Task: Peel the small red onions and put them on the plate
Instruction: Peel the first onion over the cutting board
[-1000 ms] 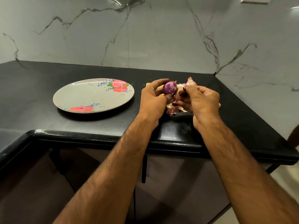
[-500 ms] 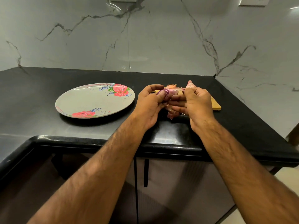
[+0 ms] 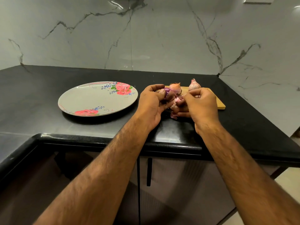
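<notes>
**Last skin coming off a small red onion as the plate waits**

A floral plate (image 3: 90, 99) painted with pink roses sits on the black table (image 3: 32, 95) with no onion on it yet. Just right of the plate, the left hand (image 3: 152, 103) grips a small red onion (image 3: 168, 92). Its fingers (image 3: 154, 87) are curled round the bulb, so only a patch of glossy purple flesh shows. Further right of the plate, the right hand (image 3: 201, 104) has thumb and forefinger pressed together, pinching a strip of pale pink skin (image 3: 178, 99) between the two hands.

A second ago the bulb was held up in clear view. Both hands have since dropped toward the table and drawn together, and the right has taken hold of the loose skin. That suggests the final strips are coming away, and this onion looks nearly ready for the short move left to the plate.

Torn peelings (image 3: 173, 115) lie on the table beneath the hands. On a wooden cutting board (image 3: 218, 103) well right of the plate stand a tan onion (image 3: 175, 86) and a pinkish onion (image 3: 194, 85), both unpeeled, so most of the job appears to remain.

No brand, label or writing can be read anywhere. The plate carries only flowers.
</notes>
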